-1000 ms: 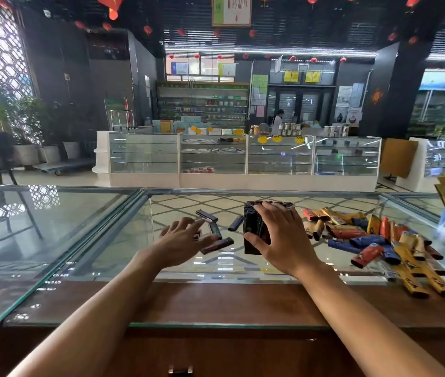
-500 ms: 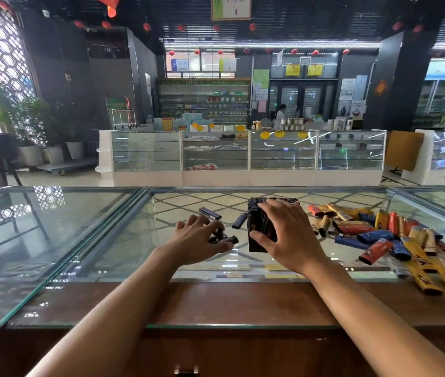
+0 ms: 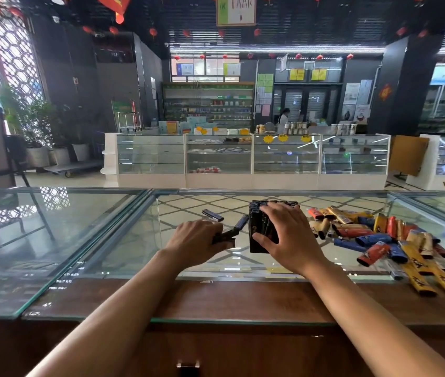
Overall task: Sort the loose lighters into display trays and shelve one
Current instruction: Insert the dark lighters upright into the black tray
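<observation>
Left hand (image 3: 197, 240): my fingers are curled and grip a few dark lighters (image 3: 225, 236), low on the glass tabletop (image 3: 80, 240).
Right hand (image 3: 289, 238): my fingers lie spread over the top and my thumb is on the near side; it holds the display tray (image 3: 256, 247).
Display tray: black, standing on the tabletop, just right of my left hand.
Loose lighter (image 3: 212, 215): dark, lying behind my left hand.
Colourful lighters (image 3: 379, 235): a pile at the right of the tray.

person, upper limbs: left hand (image 3: 195, 242) and right hand (image 3: 290, 235), both bare; two forearms, bare along their whole visible length; slender build.
</observation>
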`<control>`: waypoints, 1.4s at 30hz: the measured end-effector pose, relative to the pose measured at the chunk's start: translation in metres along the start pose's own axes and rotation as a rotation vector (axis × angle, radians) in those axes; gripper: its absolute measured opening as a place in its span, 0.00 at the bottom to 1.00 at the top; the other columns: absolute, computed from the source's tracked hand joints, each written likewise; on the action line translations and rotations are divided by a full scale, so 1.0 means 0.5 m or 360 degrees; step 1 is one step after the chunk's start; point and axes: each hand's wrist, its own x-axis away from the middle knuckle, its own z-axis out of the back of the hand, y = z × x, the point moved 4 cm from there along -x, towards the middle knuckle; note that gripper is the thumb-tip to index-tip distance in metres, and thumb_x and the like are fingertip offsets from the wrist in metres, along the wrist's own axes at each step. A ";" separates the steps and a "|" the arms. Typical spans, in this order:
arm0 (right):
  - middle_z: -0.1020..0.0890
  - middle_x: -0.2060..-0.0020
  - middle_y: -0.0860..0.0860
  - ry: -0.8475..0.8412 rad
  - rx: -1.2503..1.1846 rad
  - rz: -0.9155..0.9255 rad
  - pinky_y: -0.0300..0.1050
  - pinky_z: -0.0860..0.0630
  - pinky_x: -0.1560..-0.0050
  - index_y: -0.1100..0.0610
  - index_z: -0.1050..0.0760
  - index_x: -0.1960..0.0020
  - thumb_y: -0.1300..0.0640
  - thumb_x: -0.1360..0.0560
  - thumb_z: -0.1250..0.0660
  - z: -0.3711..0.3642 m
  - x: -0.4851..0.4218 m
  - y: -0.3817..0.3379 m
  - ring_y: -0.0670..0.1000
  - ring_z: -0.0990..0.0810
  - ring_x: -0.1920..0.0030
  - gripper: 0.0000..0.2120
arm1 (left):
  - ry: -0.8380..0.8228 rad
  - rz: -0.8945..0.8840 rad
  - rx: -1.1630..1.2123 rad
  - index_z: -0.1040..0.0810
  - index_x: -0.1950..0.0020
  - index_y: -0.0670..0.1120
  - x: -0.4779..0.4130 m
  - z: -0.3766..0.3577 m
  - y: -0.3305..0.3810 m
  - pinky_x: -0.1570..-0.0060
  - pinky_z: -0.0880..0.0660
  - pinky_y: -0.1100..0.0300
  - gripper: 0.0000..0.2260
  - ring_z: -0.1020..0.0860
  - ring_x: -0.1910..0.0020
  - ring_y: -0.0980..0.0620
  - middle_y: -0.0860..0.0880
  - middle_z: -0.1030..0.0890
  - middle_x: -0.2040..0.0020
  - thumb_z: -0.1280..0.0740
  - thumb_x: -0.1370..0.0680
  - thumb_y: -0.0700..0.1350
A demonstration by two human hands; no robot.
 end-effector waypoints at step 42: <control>0.16 0.58 0.41 0.0435 -0.0776 -0.0285 0.30 0.23 0.55 0.53 0.16 0.48 0.58 0.26 0.24 0.094 -0.009 0.163 0.37 0.17 0.57 0.07 | 0.0211 0.0704 0.2270 0.27 0.53 0.42 -0.090 -0.008 0.073 0.76 0.40 0.62 0.08 0.35 0.75 0.50 0.40 0.20 0.63 0.41 0.15 0.40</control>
